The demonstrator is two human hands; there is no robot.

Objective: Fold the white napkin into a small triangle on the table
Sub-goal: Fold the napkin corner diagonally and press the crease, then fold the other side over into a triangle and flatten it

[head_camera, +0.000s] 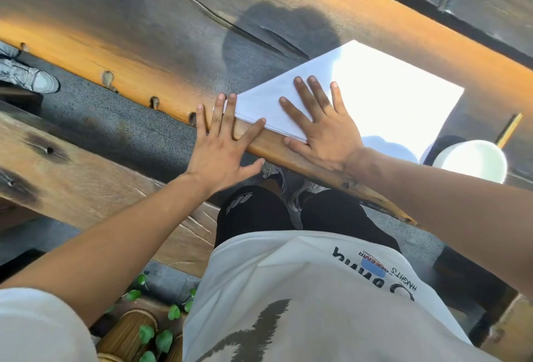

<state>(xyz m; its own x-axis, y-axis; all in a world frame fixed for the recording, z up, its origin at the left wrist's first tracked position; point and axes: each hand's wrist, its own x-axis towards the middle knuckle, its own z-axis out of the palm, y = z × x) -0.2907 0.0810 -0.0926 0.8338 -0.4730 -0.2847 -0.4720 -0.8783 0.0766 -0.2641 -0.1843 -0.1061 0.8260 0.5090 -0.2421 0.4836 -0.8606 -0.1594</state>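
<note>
The white napkin (383, 96) lies flat on the dark wooden table (161, 24), near its orange front edge, with layered edges showing along its near side. My right hand (320, 122) rests flat on the napkin's left part, fingers spread, palm pressing down. My left hand (223, 142) is spread flat too, its fingertips touching the napkin's left corner and the table's edge. Neither hand grips anything. Sunlight washes out the napkin's right half.
A white cup (473, 160) stands at the right by a wooden stick (509, 129). A wooden bench (72, 180) runs below the table on the left. Someone's grey shoe (31, 77) is on the ground at far left. Potted greenery (150, 330) sits lower left.
</note>
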